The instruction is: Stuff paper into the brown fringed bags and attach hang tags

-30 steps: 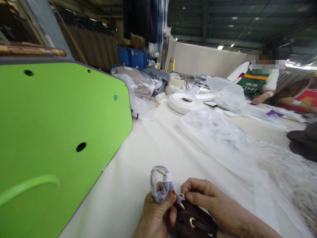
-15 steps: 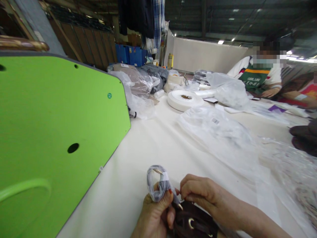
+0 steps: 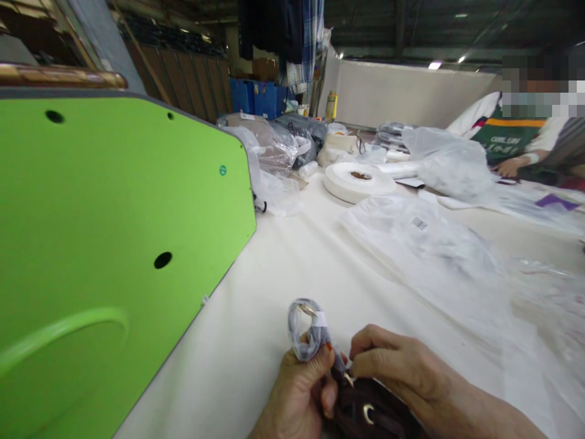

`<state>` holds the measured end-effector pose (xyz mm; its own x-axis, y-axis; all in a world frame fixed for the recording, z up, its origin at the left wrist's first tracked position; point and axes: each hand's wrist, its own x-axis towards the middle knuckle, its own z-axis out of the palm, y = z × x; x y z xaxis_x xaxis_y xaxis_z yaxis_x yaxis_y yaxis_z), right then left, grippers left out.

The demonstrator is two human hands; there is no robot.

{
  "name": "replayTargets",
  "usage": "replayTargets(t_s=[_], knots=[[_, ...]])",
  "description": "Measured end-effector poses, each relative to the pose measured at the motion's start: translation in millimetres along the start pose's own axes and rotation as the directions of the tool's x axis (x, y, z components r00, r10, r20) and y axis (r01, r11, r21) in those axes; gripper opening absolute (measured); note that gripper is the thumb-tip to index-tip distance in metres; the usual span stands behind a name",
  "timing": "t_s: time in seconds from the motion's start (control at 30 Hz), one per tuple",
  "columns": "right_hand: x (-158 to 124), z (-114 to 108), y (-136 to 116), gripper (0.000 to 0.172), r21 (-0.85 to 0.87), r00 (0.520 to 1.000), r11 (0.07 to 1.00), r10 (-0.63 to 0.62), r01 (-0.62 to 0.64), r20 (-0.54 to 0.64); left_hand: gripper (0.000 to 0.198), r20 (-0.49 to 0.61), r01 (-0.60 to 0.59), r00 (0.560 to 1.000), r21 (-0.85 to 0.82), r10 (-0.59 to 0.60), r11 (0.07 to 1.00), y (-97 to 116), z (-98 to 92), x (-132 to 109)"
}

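My left hand (image 3: 304,384) is closed around a coiled bag strap (image 3: 299,350) wrapped in clear plastic with a white band. A gold-coloured metal piece shows inside the coil. Below the strap, a dark brown bag (image 3: 386,399) with gold-rimmed eyelets runs off the bottom of the view. The strap's lower end meets the bag at a small gold fitting (image 3: 348,379). My right hand (image 3: 402,366) has its fingers curled and pinched together just beside that fitting, at the bag's upper edge. What its fingertips grip is hidden.
A large green board (image 3: 114,213) stands along the left. On the white table (image 3: 256,317) lie a roll of white tape (image 3: 351,189), a plastic bag with a barcode (image 3: 425,244) and heaped plastic-wrapped goods (image 3: 274,146). Across the table at right is a co-worker in a green apron (image 3: 507,137).
The view has swung slightly left, so everything appears shifted right. My hands keep the same hold on the strap and beside the bag; the right fingers have curled slightly.
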<state>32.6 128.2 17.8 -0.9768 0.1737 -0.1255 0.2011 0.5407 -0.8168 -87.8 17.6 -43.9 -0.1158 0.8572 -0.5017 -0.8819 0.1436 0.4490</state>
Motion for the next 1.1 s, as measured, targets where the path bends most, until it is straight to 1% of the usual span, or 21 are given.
replayTargets(t_s=[0.13, 0.23, 0.4, 0.53, 0.63, 0.7, 0.8, 0.87, 0.97, 1.03, 1.07, 1.1], knots=[[0, 4, 4, 0.027, 0.056, 1.0, 0.998, -0.022, 0.023, -0.021, 0.051, -0.038, -0.018, 0.999, 0.064, 0.021, 0.998, 0, 0.3, 1], [-1, 6, 5, 0.027, 0.049, 1.0, 0.999, -0.002, 0.002, -0.017, 0.052, -0.06, -0.03, 0.998, 0.093, 0.036, 0.995, 0, 0.2, 1], [0, 6, 0, 0.025, 0.048, 1.0, 0.999, 0.021, -0.02, -0.023, 0.05, -0.038, -0.04, 0.998, 0.097, 0.044, 0.995, -3, -1.1, 3], [5, 7, -9, 0.024, 0.012, 0.995, 0.995, 0.1, -0.1, -0.029, 0.05, -0.051, -0.051, 0.997, 0.113, 0.057, 0.992, -2, 0.8, 2], [5, 14, -13, 0.026, -0.009, 0.983, 0.986, 0.163, -0.164, -0.081, 0.051, -0.057, -0.092, 0.993, 0.143, 0.101, 0.985, -1, 3.0, 0], [4, 23, -13, 0.027, 0.019, 0.97, 0.981, 0.192, -0.191, -0.15, 0.049, -0.064, -0.128, 0.988, 0.17, 0.14, 0.977, 0, 3.1, -1], [0, 38, -12, 0.027, 0.126, 0.941, 0.969, 0.239, -0.214, -0.24, 0.045, -0.079, -0.177, 0.977, 0.226, 0.199, 0.958, -1, 0.8, 0], [-1, 48, -12, 0.026, 0.194, 0.919, 0.957, 0.264, -0.214, -0.292, 0.04, -0.056, -0.198, 0.974, 0.272, 0.221, 0.942, -2, -1.2, 2], [-1, 57, -10, 0.025, 0.218, 0.874, 0.949, 0.299, -0.229, -0.383, 0.031, 0.011, -0.23, 0.971, 0.313, 0.239, 0.921, -1, -2.5, 0], [0, 61, -6, 0.024, 0.213, 0.852, 0.944, 0.32, -0.251, -0.415, 0.02, 0.041, -0.26, 0.965, 0.313, 0.261, 0.913, 0, -3.7, -5], [1, 62, -5, 0.024, 0.214, 0.848, 0.942, 0.327, -0.258, -0.417, 0.016, 0.036, -0.268, 0.962, 0.321, 0.271, 0.908, 0, -5.4, -9], [2, 62, -3, 0.023, 0.218, 0.846, 0.94, 0.333, -0.263, -0.417, 0.016, 0.012, -0.271, 0.959, 0.353, 0.285, 0.896, -1, -8.0, -14]])
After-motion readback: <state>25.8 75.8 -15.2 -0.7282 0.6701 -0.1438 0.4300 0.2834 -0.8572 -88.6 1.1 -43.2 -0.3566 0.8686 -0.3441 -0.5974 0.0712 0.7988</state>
